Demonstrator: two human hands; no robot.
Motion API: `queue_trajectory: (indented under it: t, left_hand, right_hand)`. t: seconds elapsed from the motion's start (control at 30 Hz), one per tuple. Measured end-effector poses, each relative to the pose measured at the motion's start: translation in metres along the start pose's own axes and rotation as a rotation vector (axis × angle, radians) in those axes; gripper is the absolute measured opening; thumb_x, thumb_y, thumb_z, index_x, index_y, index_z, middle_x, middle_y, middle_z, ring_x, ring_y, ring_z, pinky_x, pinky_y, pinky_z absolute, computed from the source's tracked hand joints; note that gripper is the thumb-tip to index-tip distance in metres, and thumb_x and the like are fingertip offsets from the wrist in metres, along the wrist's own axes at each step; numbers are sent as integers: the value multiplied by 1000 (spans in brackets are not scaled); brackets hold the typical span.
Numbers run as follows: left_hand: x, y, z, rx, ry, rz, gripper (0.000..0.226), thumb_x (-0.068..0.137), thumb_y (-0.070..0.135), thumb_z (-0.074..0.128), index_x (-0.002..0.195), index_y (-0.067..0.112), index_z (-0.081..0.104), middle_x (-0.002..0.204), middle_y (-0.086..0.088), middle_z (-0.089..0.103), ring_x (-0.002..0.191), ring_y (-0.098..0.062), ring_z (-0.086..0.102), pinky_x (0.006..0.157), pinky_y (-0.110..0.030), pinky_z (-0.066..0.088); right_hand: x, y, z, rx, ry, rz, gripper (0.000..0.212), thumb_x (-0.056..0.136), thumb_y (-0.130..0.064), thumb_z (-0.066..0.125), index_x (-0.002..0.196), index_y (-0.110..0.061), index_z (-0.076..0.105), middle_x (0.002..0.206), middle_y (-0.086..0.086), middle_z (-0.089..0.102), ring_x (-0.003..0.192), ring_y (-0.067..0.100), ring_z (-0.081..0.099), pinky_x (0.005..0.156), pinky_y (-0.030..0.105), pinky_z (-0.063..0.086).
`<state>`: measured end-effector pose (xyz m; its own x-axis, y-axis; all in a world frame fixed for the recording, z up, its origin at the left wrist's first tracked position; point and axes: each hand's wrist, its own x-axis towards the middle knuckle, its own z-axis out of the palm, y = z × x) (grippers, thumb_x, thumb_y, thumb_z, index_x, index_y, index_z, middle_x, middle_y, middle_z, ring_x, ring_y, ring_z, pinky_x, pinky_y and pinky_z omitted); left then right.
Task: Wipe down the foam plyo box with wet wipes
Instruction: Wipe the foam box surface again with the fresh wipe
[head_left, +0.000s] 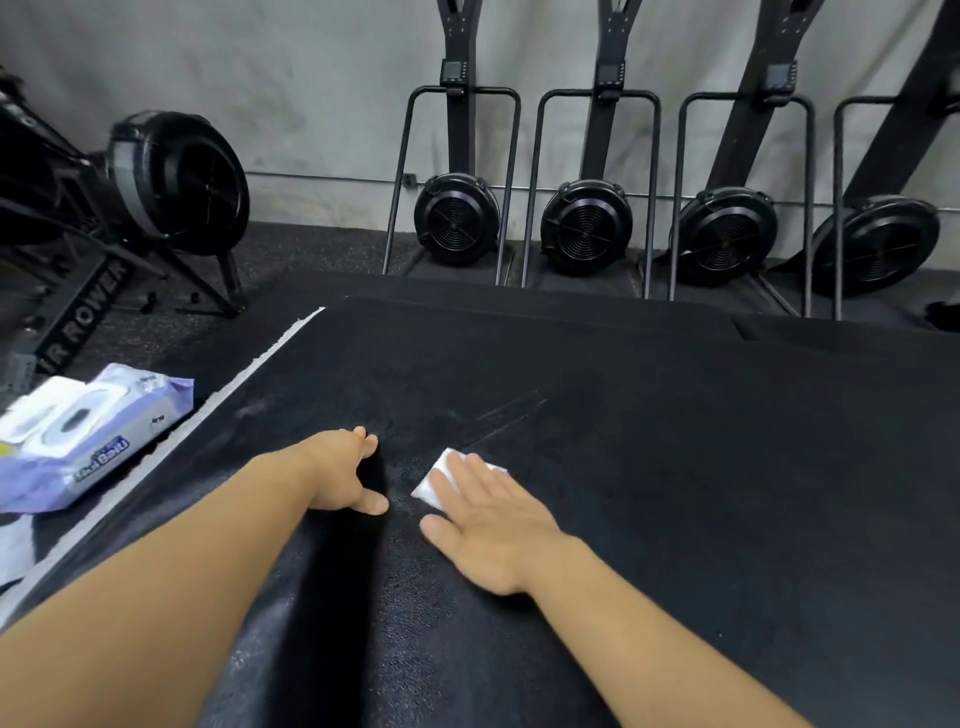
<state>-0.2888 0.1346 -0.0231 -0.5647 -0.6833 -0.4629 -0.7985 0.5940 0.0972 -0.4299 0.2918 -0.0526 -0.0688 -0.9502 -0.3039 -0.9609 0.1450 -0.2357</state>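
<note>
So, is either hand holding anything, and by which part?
Nothing is gripped. The right hand presses the wipe flat under its fingers; the left hand rests bare on the box.

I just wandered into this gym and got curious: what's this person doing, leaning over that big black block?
A person is cleaning the black foam plyo box. Their right hand lies flat, straight fingers pressing a folded white wet wipe onto the box's top. The left hand rests on the box beside it, holding nothing. The pack of wipes lies to the left of the box, and black exercise machines stand along the wall behind.
</note>
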Motion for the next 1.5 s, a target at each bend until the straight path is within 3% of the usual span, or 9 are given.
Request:
queue_trajectory:
  t: [0.17, 0.33, 0.4, 0.57, 0.83, 1.0, 1.2, 1.33, 1.5]
  left_hand:
    - [2, -1, 0, 24, -10, 10, 95, 88, 48, 64, 155, 17, 4, 162, 0, -2, 149, -18, -1, 120, -34, 11]
    - [3, 0, 1, 29, -12, 10, 95, 89, 48, 63, 155, 16, 2, 162, -1, -3, 149, -19, -1, 120, -35, 11]
    - [3, 1, 1, 28, -13, 9, 95, 89, 48, 63, 155, 16, 2, 162, -2, -4, 149, -19, -1, 120, -36, 12]
    - [-2, 2, 1, -8, 13, 11, 95, 89, 46, 64, 155, 16, 4, 162, -2, -2, 149, -19, -1, 119, -33, 11]
    - [-33, 2, 24, -79, 177, 24, 72, 97, 44, 52, 154, 15, 18, 162, -6, 8, 149, -20, 8, 118, -37, 20]
    - [-60, -5, 42, -94, 212, 46, 62, 98, 40, 51, 151, 19, 27, 161, -4, 15, 149, -18, 9, 117, -36, 24]
    - [-85, -26, 49, -52, 161, 42, 68, 92, 44, 58, 151, 28, 28, 161, 5, 16, 145, -16, 24, 114, -39, 29]
    - [-89, -32, 60, -104, 78, 103, 74, 95, 34, 58, 154, 24, 15, 162, 4, 1, 149, -13, 2, 120, -39, 15]
    - [-85, -29, 61, -119, 71, 120, 75, 96, 29, 57, 154, 20, 11, 162, 0, -2, 149, -14, -4, 121, -33, 9]
  right_hand:
    - [15, 60, -20, 3, 112, 124, 53, 103, -47, 17, 147, -19, 23, 157, 2, 14, 145, 20, 12, 120, 40, 11]
    - [25, 101, -37, 30, 155, 260, 49, 102, -45, 20, 141, -17, 29, 150, 1, 22, 136, 21, 23, 116, 40, 20]
    - [27, 102, -38, 42, 156, 309, 53, 103, -46, 19, 146, -17, 25, 155, 1, 17, 140, 21, 19, 117, 40, 18]
    - [19, 62, -25, 64, 67, 378, 68, 103, -53, 12, 157, -16, -5, 162, 7, -19, 149, 25, -18, 121, 41, -3]
    - [-33, -52, 17, 33, -5, 187, 70, 103, -53, 11, 154, -16, -17, 158, 6, -31, 145, 23, -30, 120, 40, -14]
    - [-40, -84, 36, 15, -28, 89, 70, 102, -54, 11, 155, -17, -16, 158, 4, -31, 144, 20, -32, 119, 39, -17]
    - [-32, -39, 19, 50, 70, 20, 58, 104, -46, 16, 156, -23, 5, 163, -5, -11, 149, 14, -13, 119, 32, -8]
    - [-20, 9, 6, 82, 199, 151, 42, 102, -43, 21, 135, -20, 33, 147, -2, 22, 138, 20, 20, 117, 36, 16]
    - [-9, 56, -8, 57, 254, 320, 40, 101, -40, 22, 129, -19, 41, 135, -1, 34, 118, 19, 33, 109, 38, 28]
